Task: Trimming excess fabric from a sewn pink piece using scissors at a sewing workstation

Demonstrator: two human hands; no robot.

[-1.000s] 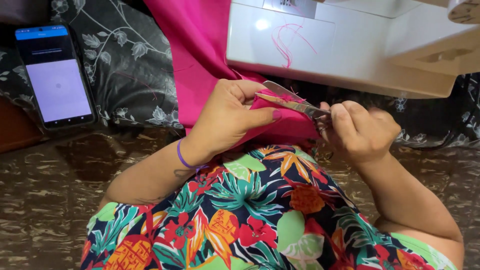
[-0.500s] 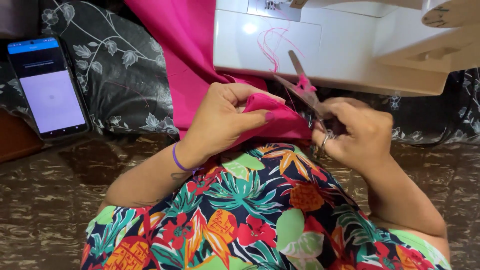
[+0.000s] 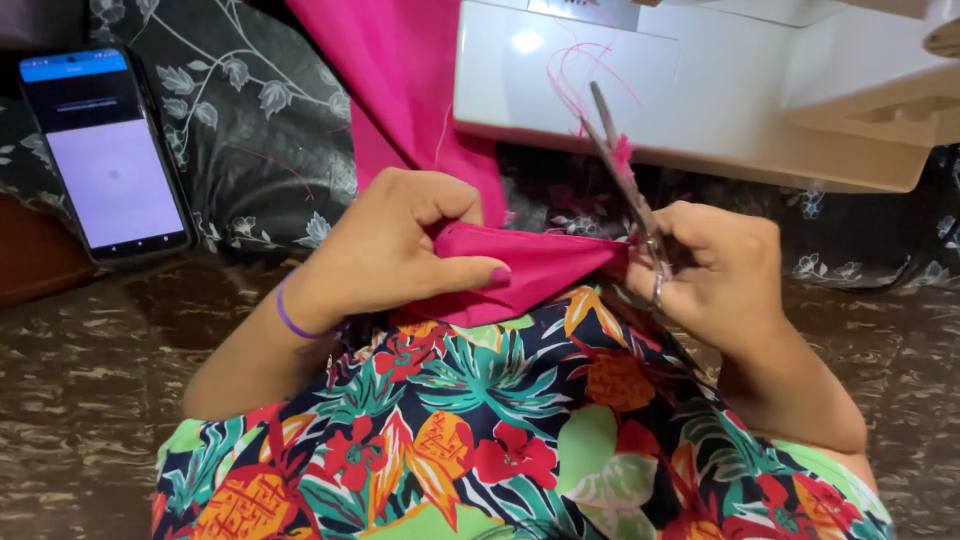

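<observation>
My left hand (image 3: pixel 395 245) pinches a folded edge of bright pink fabric (image 3: pixel 540 265), thumb on top, over my lap. My right hand (image 3: pixel 715 270) grips a pair of metal scissors (image 3: pixel 620 170) by the handles. The blades point up and away, closed or nearly so, with a scrap of pink cloth caught near them. The fabric runs up and back past a white sewing machine (image 3: pixel 700 90), on which loose pink threads (image 3: pixel 580 75) lie. The scissor handles are hidden inside my fingers.
A smartphone (image 3: pixel 105 150) with a lit screen lies at the left on a dark floral cloth (image 3: pixel 260 120). My lap is covered by a bright tropical-print dress (image 3: pixel 500 430). Brown patterned floor (image 3: pixel 80 400) shows on both sides.
The scissors have swung from lying flat along the fabric edge to pointing upward toward the machine. My left hand has kept its pinch on the pink fabric.
</observation>
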